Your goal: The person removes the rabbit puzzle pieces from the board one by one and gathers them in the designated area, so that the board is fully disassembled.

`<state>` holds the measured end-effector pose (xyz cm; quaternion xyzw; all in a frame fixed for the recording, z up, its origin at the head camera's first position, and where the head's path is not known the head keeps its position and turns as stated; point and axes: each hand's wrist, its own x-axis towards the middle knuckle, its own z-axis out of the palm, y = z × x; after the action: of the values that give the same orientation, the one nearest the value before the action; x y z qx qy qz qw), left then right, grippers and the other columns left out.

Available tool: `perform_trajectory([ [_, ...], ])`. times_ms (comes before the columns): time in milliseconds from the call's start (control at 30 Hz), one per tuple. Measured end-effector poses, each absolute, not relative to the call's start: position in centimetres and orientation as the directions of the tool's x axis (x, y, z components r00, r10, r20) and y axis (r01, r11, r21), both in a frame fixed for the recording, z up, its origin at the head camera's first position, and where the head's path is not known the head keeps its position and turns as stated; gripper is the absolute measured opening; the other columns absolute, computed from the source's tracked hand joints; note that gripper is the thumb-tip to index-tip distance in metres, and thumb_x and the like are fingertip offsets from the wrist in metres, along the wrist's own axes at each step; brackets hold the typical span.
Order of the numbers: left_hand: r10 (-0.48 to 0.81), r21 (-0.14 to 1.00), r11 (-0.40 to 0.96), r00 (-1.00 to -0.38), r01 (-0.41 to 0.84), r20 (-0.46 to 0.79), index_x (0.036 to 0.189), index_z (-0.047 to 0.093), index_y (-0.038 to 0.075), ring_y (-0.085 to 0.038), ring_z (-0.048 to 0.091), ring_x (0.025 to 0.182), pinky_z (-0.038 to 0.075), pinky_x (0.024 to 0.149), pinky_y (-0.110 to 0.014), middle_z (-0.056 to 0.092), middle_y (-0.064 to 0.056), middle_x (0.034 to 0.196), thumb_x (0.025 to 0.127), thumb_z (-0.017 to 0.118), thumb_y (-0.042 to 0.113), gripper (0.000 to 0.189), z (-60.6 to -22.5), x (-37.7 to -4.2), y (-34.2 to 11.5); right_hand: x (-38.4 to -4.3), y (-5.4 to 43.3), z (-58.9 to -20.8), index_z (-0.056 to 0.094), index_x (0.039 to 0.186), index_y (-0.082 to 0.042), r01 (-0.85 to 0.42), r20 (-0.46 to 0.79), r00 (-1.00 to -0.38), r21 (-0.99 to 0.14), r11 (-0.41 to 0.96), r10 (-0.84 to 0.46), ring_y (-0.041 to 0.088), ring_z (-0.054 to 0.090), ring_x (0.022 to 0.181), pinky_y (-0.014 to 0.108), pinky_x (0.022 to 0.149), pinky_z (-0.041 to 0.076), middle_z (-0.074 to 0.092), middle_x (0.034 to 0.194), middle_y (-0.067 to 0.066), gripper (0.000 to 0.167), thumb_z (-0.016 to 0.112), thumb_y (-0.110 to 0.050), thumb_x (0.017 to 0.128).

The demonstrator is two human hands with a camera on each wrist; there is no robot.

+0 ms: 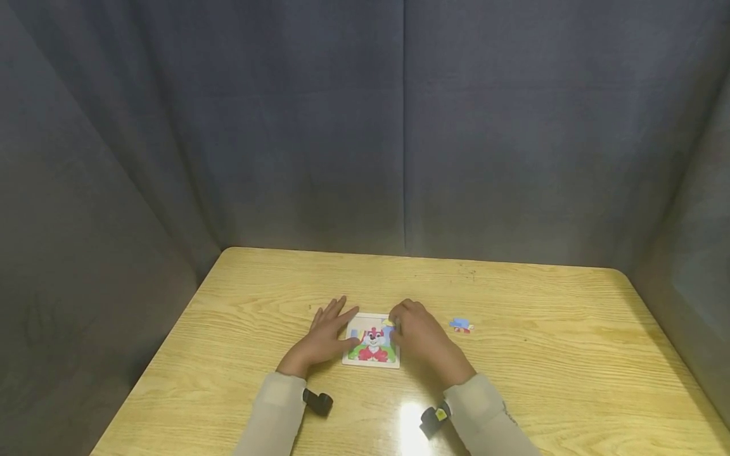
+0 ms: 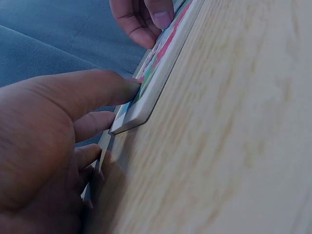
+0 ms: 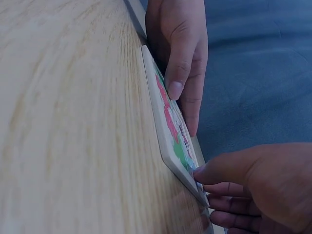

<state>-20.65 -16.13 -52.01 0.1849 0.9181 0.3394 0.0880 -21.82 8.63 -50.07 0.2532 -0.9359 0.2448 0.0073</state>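
A small square jigsaw puzzle (image 1: 373,354) in a pale frame lies on the table, showing a red and white cartoon animal on green. Its upper left part shows bare tray. My left hand (image 1: 324,339) rests at the puzzle's left side, fingers spread and fairly straight, with the thumb touching the face near the left edge. At the upper right corner, my right hand (image 1: 421,332) has its fingers bent and appears to pinch a yellow and blue puzzle piece (image 1: 388,322). In the right wrist view the right thumb (image 3: 207,170) lies on the puzzle's corner; the fingertips are partly hidden.
Loose puzzle pieces (image 1: 461,325), blue and red, lie on the wooden table (image 1: 542,380) to the right of the right hand. A dark grey curtain (image 1: 313,158) hangs behind the table and at both sides.
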Motion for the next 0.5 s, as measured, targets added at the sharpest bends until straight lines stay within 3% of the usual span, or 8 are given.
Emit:
perform_trajectory([
  [500,0.406,0.65,0.704,-0.913,0.286,-0.037,0.151,0.036,0.012,-0.033,-0.001,0.148,-0.009,0.116,-0.053,0.008,-0.015,0.162,0.093,0.063,0.035,0.068,-51.92,-20.7,-16.15,-21.85,8.76,-50.19,0.063,0.11,-0.003,-0.478,0.132,-0.865,-0.508,0.717,-0.483,0.026,0.052,0.111,0.035,0.091,0.048,0.059,0.114,0.004,0.029,0.074,-0.013,0.085],
])
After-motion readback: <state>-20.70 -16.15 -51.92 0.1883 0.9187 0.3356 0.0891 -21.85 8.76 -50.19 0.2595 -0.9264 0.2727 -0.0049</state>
